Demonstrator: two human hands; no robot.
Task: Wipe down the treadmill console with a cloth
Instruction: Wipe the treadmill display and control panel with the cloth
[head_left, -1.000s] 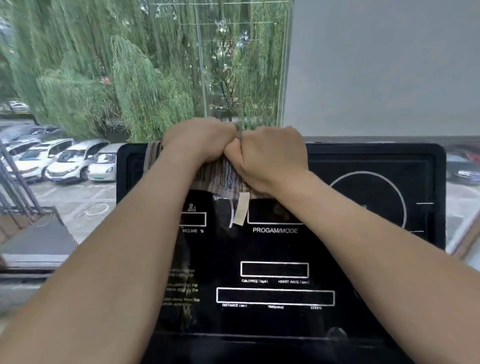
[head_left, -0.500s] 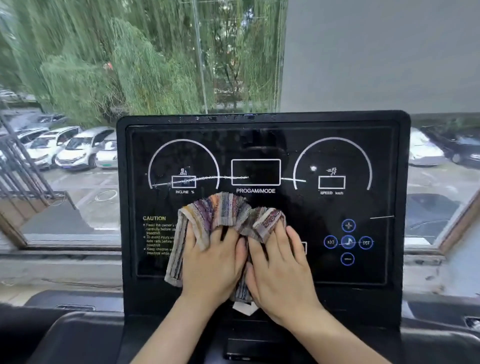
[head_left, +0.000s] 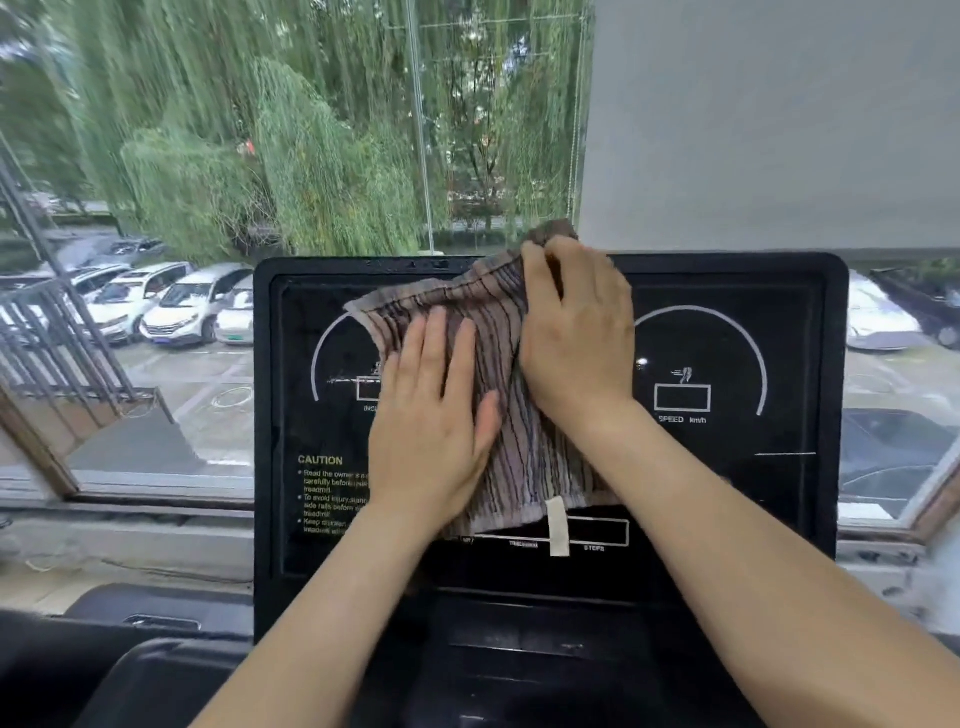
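Note:
The black treadmill console (head_left: 727, 493) stands upright in front of me, with white dial arcs and a yellow caution text. A striped brown-grey cloth (head_left: 498, 332) with a white tag is spread over its upper middle. My left hand (head_left: 431, 415) lies flat on the cloth with fingers stretched out, pressing it against the panel. My right hand (head_left: 576, 332) grips the cloth's top right corner near the console's upper edge. The centre display is hidden under the cloth.
Behind the console is a large window (head_left: 260, 156) with trees and parked cars (head_left: 171, 306) outside, and a grey blind (head_left: 779, 119) at upper right. A dark tray and treadmill housing (head_left: 156, 665) lie below the console.
Both hands and the cloth have moved up from the console's lower middle to its upper middle. The bunched cloth is now spread out flat, with the right hand at the top edge.

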